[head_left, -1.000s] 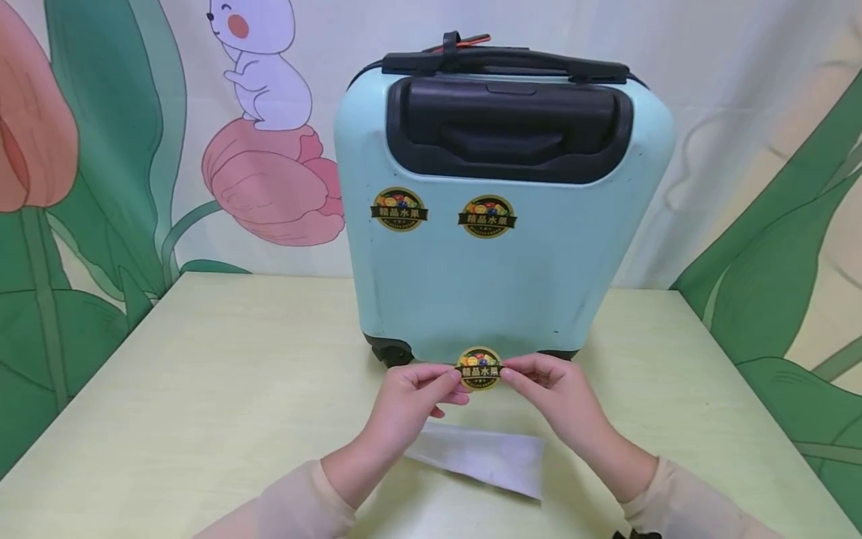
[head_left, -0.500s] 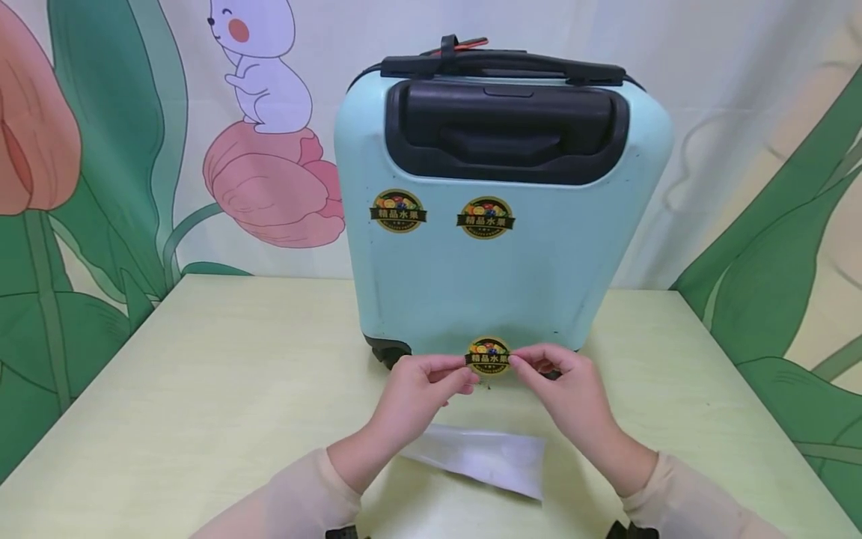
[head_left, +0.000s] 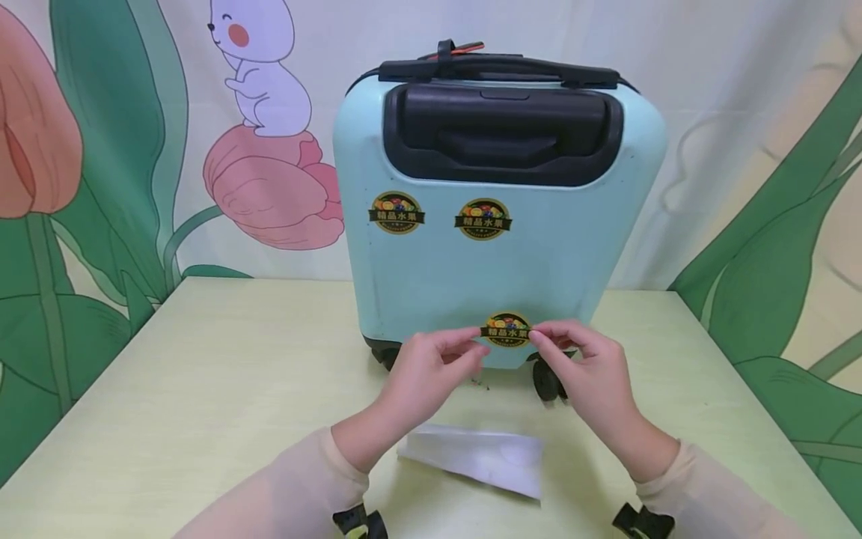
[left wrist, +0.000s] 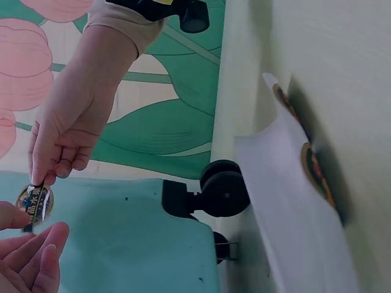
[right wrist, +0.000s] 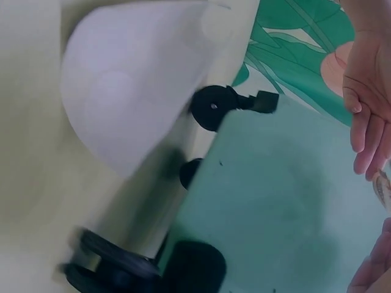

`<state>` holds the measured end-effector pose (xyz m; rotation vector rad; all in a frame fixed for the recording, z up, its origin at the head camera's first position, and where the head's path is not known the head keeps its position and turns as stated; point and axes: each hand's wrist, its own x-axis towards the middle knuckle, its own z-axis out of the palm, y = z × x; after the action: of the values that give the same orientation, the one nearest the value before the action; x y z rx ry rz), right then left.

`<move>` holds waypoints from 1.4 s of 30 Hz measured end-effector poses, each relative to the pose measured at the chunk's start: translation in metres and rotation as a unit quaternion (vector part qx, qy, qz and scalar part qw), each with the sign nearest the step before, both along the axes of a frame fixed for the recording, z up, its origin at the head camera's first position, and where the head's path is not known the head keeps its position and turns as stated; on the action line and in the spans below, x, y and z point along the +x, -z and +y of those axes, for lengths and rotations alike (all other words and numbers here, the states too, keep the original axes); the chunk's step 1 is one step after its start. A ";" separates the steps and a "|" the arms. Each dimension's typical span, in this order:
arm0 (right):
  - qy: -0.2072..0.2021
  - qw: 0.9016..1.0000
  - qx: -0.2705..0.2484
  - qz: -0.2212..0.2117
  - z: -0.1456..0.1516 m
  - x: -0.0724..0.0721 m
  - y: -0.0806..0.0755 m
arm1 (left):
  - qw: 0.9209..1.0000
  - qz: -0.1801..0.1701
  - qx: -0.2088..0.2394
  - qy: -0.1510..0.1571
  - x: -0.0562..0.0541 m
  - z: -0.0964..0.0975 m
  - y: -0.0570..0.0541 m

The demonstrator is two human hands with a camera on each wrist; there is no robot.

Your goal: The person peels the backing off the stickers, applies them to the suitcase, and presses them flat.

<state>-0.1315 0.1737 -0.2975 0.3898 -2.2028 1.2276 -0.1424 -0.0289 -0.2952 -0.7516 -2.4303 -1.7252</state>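
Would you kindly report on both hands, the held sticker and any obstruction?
Right hand pinching sticker; left hand fingertip at opposite edge. Suitcase contact unclear. No obstruction visible.

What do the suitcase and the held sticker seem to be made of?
Suitcase: probably hard plastic, softly glossy; it looks rigid and smoothly moulded, with faint highlights. Sticker: perhaps coated paper or plastic film, shiny; it is thin and shows bright glints.
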 end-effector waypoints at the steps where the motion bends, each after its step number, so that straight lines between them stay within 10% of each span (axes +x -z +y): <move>1: 0.003 1.000 -0.001 0.004 0.001 -0.001 -0.002 | 1.000 0.005 0.002 0.001 0.000 0.000 -0.002; 20: 0.021 0.999 -0.030 -0.013 0.025 -0.015 -0.033 | 0.994 0.102 -0.010 -0.038 -0.011 -0.005 -0.027; 30: 0.020 0.999 -0.030 0.019 0.030 -0.020 -0.050 | 0.976 0.210 -0.034 -0.054 -0.019 -0.005 -0.040; 35: 0.022 0.999 -0.029 0.027 0.031 -0.023 -0.055 | 0.943 0.314 -0.078 -0.075 -0.024 -0.005 -0.047; 42: 0.027 0.999 -0.020 0.041 0.034 -0.026 -0.062 | 0.850 0.502 -0.103 -0.122 -0.038 -0.001 -0.066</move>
<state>-0.1578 0.2078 -0.2359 0.3555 -2.1029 1.2044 -0.1805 -0.0300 -0.2291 -0.9714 -1.8196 -0.6588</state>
